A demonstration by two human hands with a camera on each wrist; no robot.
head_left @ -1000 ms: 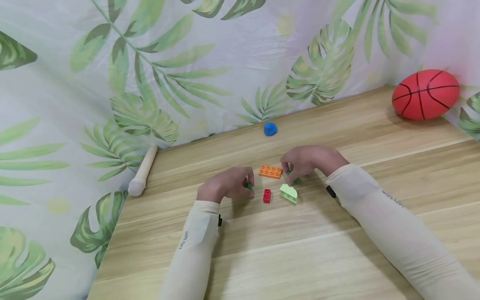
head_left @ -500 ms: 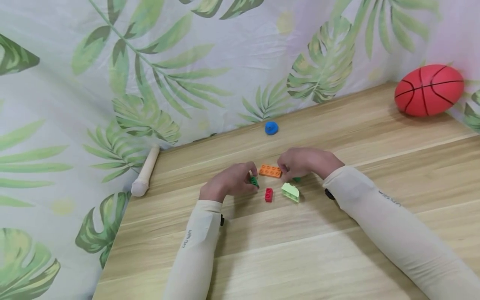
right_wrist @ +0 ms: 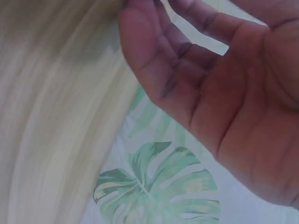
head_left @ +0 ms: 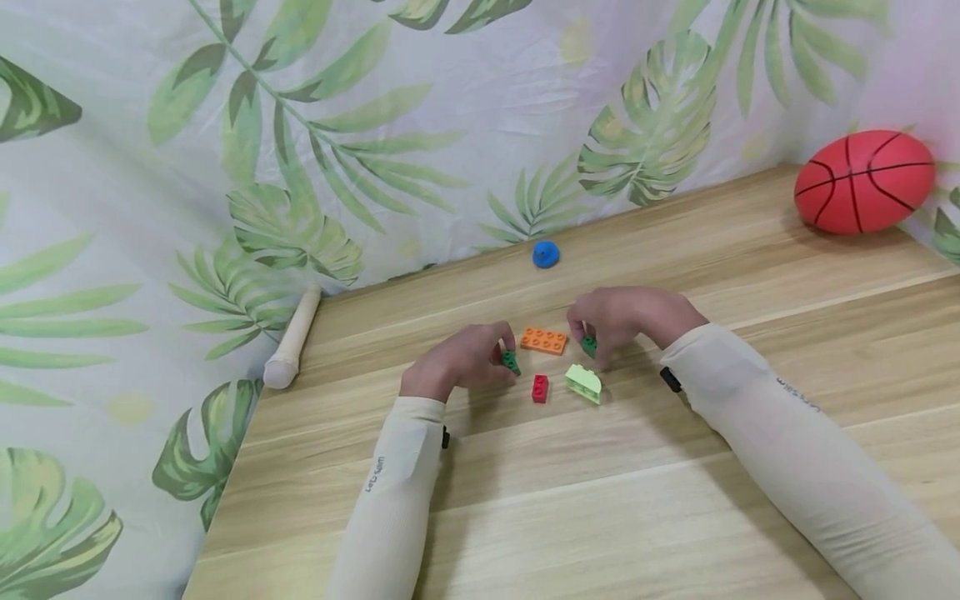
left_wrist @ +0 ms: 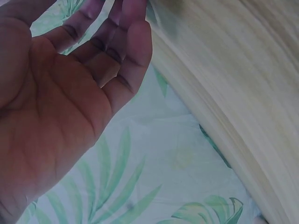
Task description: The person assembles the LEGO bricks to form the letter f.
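Note:
My left hand (head_left: 463,358) pinches a small green toy brick (head_left: 511,362) between thumb and fingers, left of the others. Across from it, my right hand (head_left: 617,323) pinches another green brick (head_left: 589,345). Between the hands lies a flat orange brick (head_left: 543,340) with two rows of studs. Nearer to me are a small red brick (head_left: 540,388) and a pale green brick with a curved edge (head_left: 583,383). In the wrist views the left palm (left_wrist: 56,107) and right palm (right_wrist: 243,102) show with curled fingers; the held bricks are out of sight there.
A blue round piece (head_left: 546,254) sits near the table's back edge. A red ball with black lines (head_left: 865,182) rests at the back right corner. At the left edge lies a pale microphone-shaped object (head_left: 292,337). Leaf-patterned cloth (head_left: 420,125) hangs behind the wooden table (head_left: 570,517).
The left hand has lifted slightly, bringing its green brick into clearer view. My right hand went left to the orange brick, then back right, now with a green brick showing in its fingers.

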